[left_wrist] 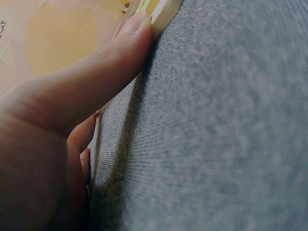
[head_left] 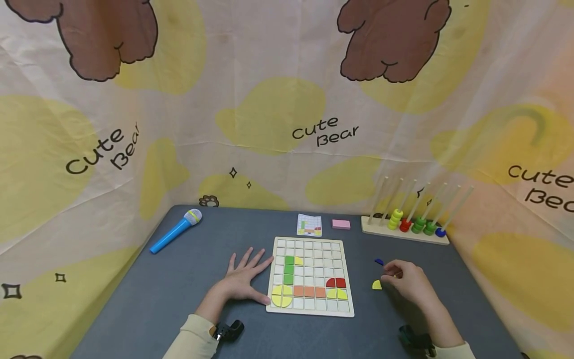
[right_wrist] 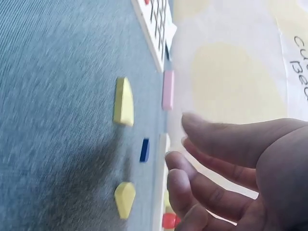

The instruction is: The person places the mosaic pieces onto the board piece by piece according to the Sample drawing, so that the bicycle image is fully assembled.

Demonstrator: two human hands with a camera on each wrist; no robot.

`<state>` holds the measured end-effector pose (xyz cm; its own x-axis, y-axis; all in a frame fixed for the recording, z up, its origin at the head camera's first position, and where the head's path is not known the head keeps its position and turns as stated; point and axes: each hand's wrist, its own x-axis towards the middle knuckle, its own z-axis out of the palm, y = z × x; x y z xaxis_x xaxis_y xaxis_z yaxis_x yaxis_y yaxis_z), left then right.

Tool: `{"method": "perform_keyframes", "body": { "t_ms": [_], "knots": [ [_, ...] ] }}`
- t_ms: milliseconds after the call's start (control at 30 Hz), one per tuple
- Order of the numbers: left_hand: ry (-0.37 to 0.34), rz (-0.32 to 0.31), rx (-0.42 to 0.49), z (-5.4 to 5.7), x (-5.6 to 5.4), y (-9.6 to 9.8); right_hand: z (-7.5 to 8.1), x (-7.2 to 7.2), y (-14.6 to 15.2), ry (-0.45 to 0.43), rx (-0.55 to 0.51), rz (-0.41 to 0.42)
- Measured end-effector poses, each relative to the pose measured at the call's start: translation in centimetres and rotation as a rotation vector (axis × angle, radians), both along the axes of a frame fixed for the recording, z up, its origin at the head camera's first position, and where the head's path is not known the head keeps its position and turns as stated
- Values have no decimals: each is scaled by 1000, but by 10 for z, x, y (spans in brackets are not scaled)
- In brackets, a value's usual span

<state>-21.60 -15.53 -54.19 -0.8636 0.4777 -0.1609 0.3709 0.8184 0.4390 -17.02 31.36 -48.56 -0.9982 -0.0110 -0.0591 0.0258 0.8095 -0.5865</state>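
The white grid board (head_left: 315, 313) holds coloured tiles: a column of green squares (head_left: 289, 270), a row of orange squares (head_left: 309, 291), red pieces (head_left: 340, 282) and a yellow circle (head_left: 281, 296) of quarter pieces. My left hand (head_left: 239, 280) lies spread at the board's left edge, its thumb touching the wooden rim (left_wrist: 166, 19). Over the table to the right hovers my right hand (head_left: 410, 281), fingers loosely bent and thumb apart, holding nothing. Near it lie a yellow quarter piece (head_left: 376, 284), a dark blue piece (head_left: 378, 261) and another yellow piece (right_wrist: 125, 198), mostly hidden by the hand in the head view.
Behind the board lie a pattern card (head_left: 309, 225) and a pink block (head_left: 341, 224). A peg stand with coloured beads (head_left: 405, 233) occupies the back right. The blue toy microphone (head_left: 177, 231) rests at the back left. Printed cloth (head_left: 264, 114) hangs around the table.
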Motion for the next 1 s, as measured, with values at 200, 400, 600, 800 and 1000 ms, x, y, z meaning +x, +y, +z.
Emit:
{"method": "perform_keyframes", "body": {
  "t_ms": [200,400,600,800,1000],
  "knots": [
    [1,3,9,1,1,0,-7,-1,11,-20,10,-14],
    [11,7,18,2,3,1,-15,-4,21,-20,52,-54],
    [9,3,28,2,3,0,-24,-6,25,-36,62,-71],
    [4,7,23,1,3,1,-25,-6,23,-54,75,-81],
    [9,8,18,1,3,1,-24,-7,22,-69,86,-73]
  ]
}}
